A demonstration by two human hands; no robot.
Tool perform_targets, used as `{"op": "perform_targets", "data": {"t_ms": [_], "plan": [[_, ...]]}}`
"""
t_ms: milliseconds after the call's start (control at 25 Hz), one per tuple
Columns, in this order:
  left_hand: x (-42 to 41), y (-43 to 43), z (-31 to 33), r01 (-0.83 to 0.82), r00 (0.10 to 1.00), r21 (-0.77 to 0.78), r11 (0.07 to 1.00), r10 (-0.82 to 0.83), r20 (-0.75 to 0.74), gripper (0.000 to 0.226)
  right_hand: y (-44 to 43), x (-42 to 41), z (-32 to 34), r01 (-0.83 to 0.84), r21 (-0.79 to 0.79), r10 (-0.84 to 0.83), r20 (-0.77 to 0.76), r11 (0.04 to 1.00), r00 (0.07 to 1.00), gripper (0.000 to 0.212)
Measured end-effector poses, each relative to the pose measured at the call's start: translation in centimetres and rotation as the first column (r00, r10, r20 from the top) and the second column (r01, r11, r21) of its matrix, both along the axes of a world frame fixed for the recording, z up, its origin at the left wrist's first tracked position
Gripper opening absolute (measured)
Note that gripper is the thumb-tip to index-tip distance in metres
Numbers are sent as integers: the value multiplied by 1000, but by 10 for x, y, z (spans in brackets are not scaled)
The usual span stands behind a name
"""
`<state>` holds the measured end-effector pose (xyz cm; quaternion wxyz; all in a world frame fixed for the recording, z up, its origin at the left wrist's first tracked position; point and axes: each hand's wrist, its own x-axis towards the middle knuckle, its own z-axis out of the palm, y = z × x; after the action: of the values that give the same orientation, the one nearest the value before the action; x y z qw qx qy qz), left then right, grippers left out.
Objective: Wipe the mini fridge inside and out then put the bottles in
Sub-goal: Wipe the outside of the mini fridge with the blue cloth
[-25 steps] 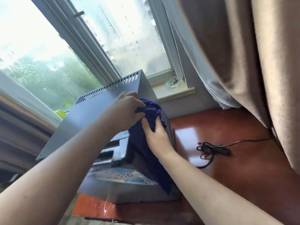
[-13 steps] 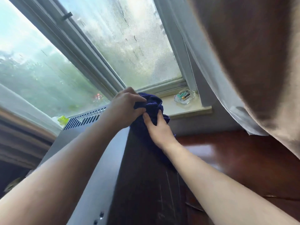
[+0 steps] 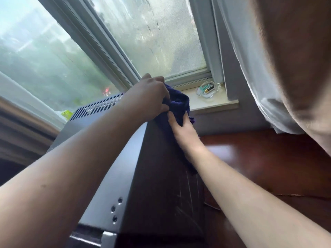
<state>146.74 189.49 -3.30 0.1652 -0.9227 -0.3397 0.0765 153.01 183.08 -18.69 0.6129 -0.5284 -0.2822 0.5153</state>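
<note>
As the wipe stands: left hand (image 3: pixel 150 97) grips the bunched cloth (image 3: pixel 179 104) at the fridge (image 3: pixel 107 158)'s far top corner; right hand (image 3: pixel 180 129) presses flat on the cloth just below, fingers straight.
Fridge: under both hands; bench (image 3: pixel 268 167) right of the right hand.
Axis: runs away from the person; vents (image 3: pixel 100 106), just left of the left hand, point at the window (image 3: pixel 152 42).
Doing it well: probably spread the cloth flat, keep pressure, stroke long and overlapping along that axis.
</note>
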Motion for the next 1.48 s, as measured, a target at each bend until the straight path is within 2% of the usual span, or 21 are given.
{"op": "perform_targets", "data": {"t_ms": [160, 400, 600, 720, 880, 1000, 1120, 1200, 1320, 1400, 1480], "plan": [[-34, -56, 3, 57, 998, -17, 998, -57, -32, 23, -66, -39, -5, 23, -19, -23, -10, 1000, 1000, 67], [-88, -144, 3, 160, 987, -38, 986, -160, -18, 21, -160, -101, -6, 91, -26, -93, -49, 995, 995, 93], [-126, -191, -1, 232, 972, -51, 971, -229, 60, 19, -220, -141, -7, 173, -32, -173, -13, 984, 985, 77], [-140, -204, 0, 298, 954, -61, 953, -295, 58, 22, -236, -155, -8, 208, -47, -208, 6, 977, 978, 66], [-144, -220, 7, 282, 959, -95, 955, -279, 37, 27, -245, -168, -3, 229, -72, -230, -15, 971, 973, 68], [-152, -228, 13, 299, 954, -117, 947, -296, 44, 28, -250, -177, 0, 246, -5, -246, -54, 969, 968, 64], [-158, -235, 16, 272, 961, -172, 947, -258, 99, 27, -249, -177, -6, 250, 29, -250, -18, 968, 968, 65], [-154, -238, 13, 251, 968, -155, 956, -247, 45, 27, -247, -175, -15, 230, 5, -230, 5, 973, 973, 64], [-137, -243, -3, 207, 966, -70, 976, -215, -145, 26, -242, -167, -36, 157, -65, -157, 2, 985, 988, 63], [-121, -249, -18, 148, 957, -27, 989, -150, -247, 17, -237, -158, -53, 92, -127, -88, 39, 988, 995, 61], [-102, -255, -35, 49, 953, -11, 999, -50, -298, 27, -233, -144, -76, 20, -201, 0, 99, 979, 995, 60]]}}
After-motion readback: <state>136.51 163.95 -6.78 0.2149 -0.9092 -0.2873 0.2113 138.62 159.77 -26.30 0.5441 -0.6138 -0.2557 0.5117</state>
